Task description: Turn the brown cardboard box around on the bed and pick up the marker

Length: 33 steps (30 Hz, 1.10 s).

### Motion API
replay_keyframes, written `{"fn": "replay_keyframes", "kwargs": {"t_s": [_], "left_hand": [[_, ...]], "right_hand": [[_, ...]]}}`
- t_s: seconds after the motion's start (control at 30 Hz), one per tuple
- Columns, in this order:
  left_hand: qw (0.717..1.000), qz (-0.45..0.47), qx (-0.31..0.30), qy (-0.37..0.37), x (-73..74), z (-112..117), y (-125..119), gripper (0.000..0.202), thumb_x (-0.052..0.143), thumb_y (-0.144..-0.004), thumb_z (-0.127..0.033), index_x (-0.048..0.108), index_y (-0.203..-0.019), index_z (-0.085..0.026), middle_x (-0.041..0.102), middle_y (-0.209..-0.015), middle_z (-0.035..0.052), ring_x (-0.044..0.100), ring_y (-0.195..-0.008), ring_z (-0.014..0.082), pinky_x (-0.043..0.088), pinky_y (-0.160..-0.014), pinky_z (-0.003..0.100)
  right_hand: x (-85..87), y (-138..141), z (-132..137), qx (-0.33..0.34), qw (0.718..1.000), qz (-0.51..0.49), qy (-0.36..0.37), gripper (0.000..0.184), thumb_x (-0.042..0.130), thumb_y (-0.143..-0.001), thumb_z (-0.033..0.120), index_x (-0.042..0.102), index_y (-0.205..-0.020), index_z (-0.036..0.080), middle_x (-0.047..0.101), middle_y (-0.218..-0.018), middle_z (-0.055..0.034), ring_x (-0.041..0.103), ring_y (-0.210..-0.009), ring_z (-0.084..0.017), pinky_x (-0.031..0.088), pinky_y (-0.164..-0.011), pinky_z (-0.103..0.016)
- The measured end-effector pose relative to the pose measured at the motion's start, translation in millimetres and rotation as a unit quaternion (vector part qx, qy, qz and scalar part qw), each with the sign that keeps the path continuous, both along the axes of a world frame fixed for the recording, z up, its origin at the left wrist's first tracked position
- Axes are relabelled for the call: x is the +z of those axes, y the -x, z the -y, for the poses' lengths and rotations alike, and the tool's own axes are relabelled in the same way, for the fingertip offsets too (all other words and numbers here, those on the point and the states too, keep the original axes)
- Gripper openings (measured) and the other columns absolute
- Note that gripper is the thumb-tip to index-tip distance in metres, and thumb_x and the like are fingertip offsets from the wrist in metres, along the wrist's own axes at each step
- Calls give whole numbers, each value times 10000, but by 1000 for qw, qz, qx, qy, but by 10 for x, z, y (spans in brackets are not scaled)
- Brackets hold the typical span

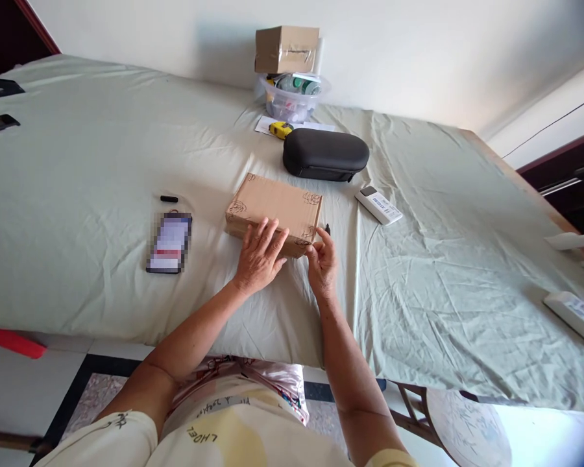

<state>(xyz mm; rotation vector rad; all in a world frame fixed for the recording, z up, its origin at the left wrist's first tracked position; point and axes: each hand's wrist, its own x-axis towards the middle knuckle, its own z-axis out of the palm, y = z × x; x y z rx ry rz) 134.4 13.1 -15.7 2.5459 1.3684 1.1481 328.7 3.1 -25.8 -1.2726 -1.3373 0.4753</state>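
A flat brown cardboard box point(277, 204) with printed rose marks lies on the pale green bed sheet point(102, 162). My left hand point(259, 256) rests flat on the box's near edge, fingers stretched out. My right hand point(322, 263) is at the box's near right corner, fingers pinched round a thin black pen point(328, 229) whose tip shows above them.
A phone point(169, 242) and a small black cap point(169, 198) lie left of the box. Behind it sit a black oval case point(325, 153), a white remote point(379, 205), a yellow tape measure point(281, 129), a plastic tub point(292, 97) and another cardboard box point(286, 49). Another remote point(577, 314) lies at the right.
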Motion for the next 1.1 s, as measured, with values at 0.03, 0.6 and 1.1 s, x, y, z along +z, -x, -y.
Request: {"fn": "replay_keyframes", "kwargs": {"t_s": [0.03,0.6,1.1], "left_hand": [[1000,-13,8,9,4,17,-23,676,636,-984,-278,436,-1629,-258,438,-1706,155,322,-1642,352,178,-1356,625],[996,-46,66,35,93,115,-135,730,698,-907,-141,498,-1586,-321,399,-1721,178,266,-1653,422,234,-1286,739],[991,126,18,-42,-157,-75,50,633,644,-1000,-578,450,-1465,-195,269,-1743,257,157,-1681,417,273,-1317,670]], "right_hand": [[-20,-1,-11,-2,1000,-12,3,526,613,-991,547,571,-1417,242,597,-771,35,591,-703,-146,541,-709,-312],[107,-72,51,1,957,195,213,88,701,-847,289,636,-832,231,741,-830,-13,620,-677,-165,413,-654,-278],[27,162,122,177,936,291,94,115,623,-1013,268,705,-951,216,778,-912,-52,710,-773,-178,475,-675,-256]]}}
